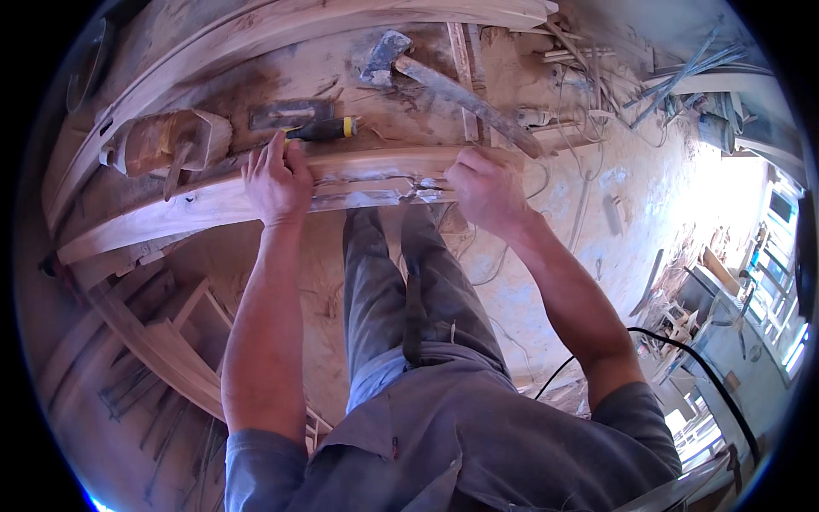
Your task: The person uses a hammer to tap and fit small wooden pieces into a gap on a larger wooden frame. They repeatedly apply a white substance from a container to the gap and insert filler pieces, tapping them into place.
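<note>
A long, pale, slightly curved wooden beam [183,209] lies across in front of my body. Its middle part has a rough, split-looking stretch with crumpled whitish material [415,189]. My left hand [280,183] is on the beam left of this stretch, fingers bent over its far edge. Just beyond those fingers lies a tool with a black and yellow handle [322,130]. At the beam's right part, my right hand [488,193] is closed in a fist against the wood. What its fingers hold, if anything, is hidden.
Beyond the beam lie a hammer [461,92], a flat dark block [290,113] and a cut-open container [175,141]. Another curved beam [256,38] runs along the far side. Thin wires lie at right; a black cable [704,363] hangs near my right arm.
</note>
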The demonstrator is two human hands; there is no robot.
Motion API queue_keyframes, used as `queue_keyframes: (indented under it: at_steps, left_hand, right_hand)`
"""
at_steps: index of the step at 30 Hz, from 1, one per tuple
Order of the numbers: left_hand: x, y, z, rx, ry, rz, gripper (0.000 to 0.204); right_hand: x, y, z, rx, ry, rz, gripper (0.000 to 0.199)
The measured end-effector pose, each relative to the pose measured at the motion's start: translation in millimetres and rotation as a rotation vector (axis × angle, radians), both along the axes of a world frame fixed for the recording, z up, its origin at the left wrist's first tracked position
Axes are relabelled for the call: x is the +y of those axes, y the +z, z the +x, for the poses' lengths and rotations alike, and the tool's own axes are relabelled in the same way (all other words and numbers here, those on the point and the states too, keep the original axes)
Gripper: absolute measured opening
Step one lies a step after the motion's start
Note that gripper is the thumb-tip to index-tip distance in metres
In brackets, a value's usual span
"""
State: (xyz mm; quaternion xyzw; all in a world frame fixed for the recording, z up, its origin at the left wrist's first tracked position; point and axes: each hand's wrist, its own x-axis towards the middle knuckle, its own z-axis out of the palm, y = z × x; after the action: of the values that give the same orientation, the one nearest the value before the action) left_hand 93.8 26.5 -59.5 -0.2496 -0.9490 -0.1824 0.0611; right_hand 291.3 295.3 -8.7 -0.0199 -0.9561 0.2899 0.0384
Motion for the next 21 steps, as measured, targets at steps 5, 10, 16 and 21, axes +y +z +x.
queue_keyframes:
  at_steps: [5, 10, 16, 21]
  left_hand:
    - [0.1, 2.4, -0.1, 0.024, -0.006, -0.065, 0.027]
    - [1.2, 3.3, 1.0, 0.004, 0.005, -0.002, 0.027]
    - [2.7, 5.9, 0.7, -0.022, 0.007, -0.019, 0.026]
    - [2.3, 6.2, 1.2, -0.032, 0.013, -0.002, 0.025]
  right_hand:
    - [5.2, 7.5, -6.4, -0.078, 0.170, 0.030, 0.008]
    - [5.6, 13.8, -4.3, -0.143, 0.278, 0.088, 0.007]
    - [-8.3, 16.3, -0.8, -0.128, 0.192, 0.117, 0.013]
    - [-19.1, 14.3, -0.8, -0.174, 0.161, 0.118, 0.020]
